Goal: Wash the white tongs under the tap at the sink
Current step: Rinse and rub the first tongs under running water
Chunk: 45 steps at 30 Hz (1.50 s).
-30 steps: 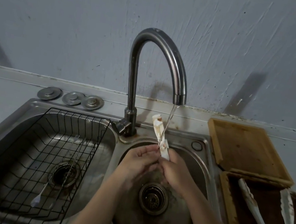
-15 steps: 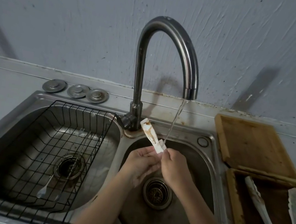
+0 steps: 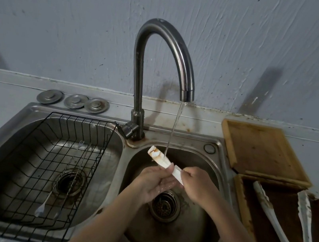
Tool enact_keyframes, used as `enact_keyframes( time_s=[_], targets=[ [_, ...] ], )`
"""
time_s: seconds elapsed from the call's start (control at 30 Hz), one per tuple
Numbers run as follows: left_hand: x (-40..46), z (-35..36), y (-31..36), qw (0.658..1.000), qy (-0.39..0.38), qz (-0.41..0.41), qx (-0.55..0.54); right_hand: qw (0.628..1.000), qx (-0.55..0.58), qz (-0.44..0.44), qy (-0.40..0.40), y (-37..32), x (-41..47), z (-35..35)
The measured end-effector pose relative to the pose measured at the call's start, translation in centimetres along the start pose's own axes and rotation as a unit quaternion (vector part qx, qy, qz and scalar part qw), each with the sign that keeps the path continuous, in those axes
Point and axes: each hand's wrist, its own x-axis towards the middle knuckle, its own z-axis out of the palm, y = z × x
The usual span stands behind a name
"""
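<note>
1. While water runs in a thin stream (image 3: 175,127) from the curved tap (image 3: 167,44), both hands hold the white tongs (image 3: 165,166) over the right basin of the sink (image 3: 211,223).
2. Tilted up and to the left, the tongs show a brown-stained free end just left of where the stream comes down; the water appears to land on or right beside them, though the exact spot is hard to tell.
3. The left hand (image 3: 153,182) is palm-up beneath the tongs, its fingers curled loosely around the middle of them.
4. The right hand (image 3: 196,184) pinches the lower end, its fingers closed tight on the white strip.
5. Below the hands, the round drain (image 3: 165,205) sits in the bottom of the right basin.
6. A black wire rack (image 3: 27,173) fills the left basin, with a fork (image 3: 57,180) lying in it.
7. Three metal discs (image 3: 73,100) lie in a row on the desk (image 3: 2,93) behind the left basin.
8. To the right of the sink sits a wooden board (image 3: 262,149), and nearer the camera a wooden tray (image 3: 242,201).
9. Two more long stained utensils (image 3: 272,218) lie in the tray, well apart from the hands.
</note>
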Motion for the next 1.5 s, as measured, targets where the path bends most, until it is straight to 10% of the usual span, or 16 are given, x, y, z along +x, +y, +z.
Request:
enact_keyframes(
  time_s=[0.53,1.1,1.5],
  targets=[
    [1.2,-0.7,0.9,0.992,0.081,-0.065,-0.071,0.999,-0.017,-0.012,-0.026,2.2,-0.6,0.0],
    [-0.4,1.6,0.9,0.994,0.005,-0.050,-0.096,0.995,0.075,0.032,-0.054,3.6,-1.7,-1.9],
    [0.7,1.1,3.8,0.987,0.081,0.060,-0.126,0.982,-0.128,-0.129,0.060,3.5,-4.1,-2.7]
  ],
)
